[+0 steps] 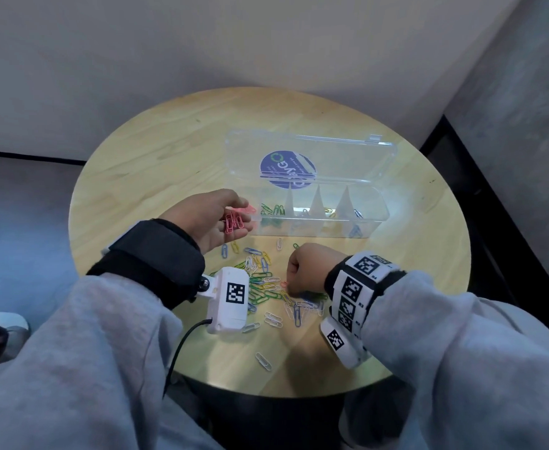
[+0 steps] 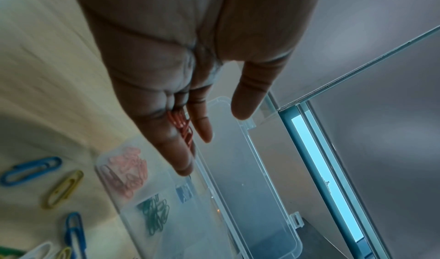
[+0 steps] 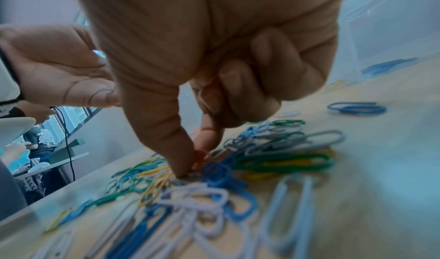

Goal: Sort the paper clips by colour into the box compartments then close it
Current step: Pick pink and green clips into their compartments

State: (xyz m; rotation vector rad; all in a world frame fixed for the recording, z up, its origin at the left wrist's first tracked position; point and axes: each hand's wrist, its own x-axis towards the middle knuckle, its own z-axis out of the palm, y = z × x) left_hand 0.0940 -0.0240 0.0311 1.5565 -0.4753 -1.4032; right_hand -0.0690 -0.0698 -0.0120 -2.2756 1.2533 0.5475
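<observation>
A clear compartment box [image 1: 377, 219] stands on the round table with its lid [image 1: 347, 151] folded back. Its compartments hold pink clips [image 2: 123, 172], green clips [image 2: 154, 216], and yellow and blue ones further right. My left hand [image 1: 247, 214] hovers palm up at the box's left end, and several pink clips [image 1: 234, 220] lie on its relaxed fingers. A mixed pile of clips [image 1: 266, 287] lies in front of the box. My right hand [image 1: 287, 285] reaches down into it; thumb and forefinger pinch a pink clip [image 3: 200, 157] and the other fingers are curled.
The wooden table [image 1: 169, 151] sits in a corner between two walls. Single loose clips lie apart near its front edge [image 1: 263, 361]. A white camera unit [image 1: 231, 300] with a black cable hangs under my left wrist, over the pile's left side.
</observation>
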